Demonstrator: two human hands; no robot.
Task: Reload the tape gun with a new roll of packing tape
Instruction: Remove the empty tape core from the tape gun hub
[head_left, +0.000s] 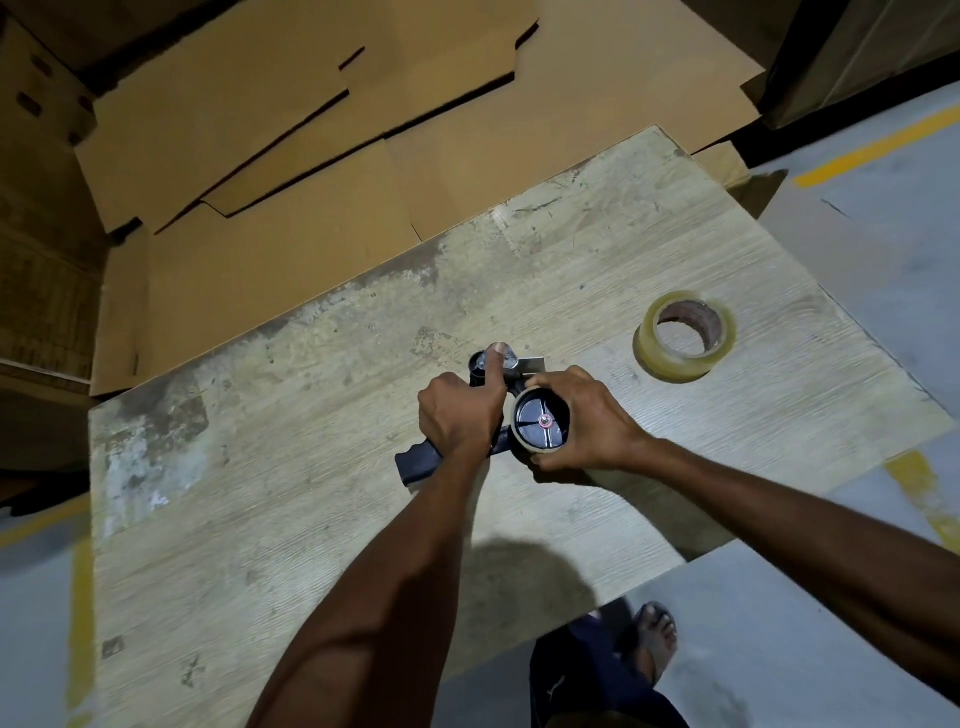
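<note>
A black tape gun (415, 465) lies on its side in the middle of the worn wooden table (311, 519). My left hand (460, 410) grips its body, thumb stretched forward onto the front roller end. My right hand (582, 423) curls round the brown cardboard core (522, 449) that sits on the gun's black spool hub (540, 421). A full roll of clear packing tape (684, 335) lies flat on the table to the right, apart from both hands.
Flattened cardboard sheets (311, 156) are stacked beyond the table's far edge. Grey floor with yellow lines (878, 140) lies to the right. A person's foot (652, 642) shows below the table's near edge.
</note>
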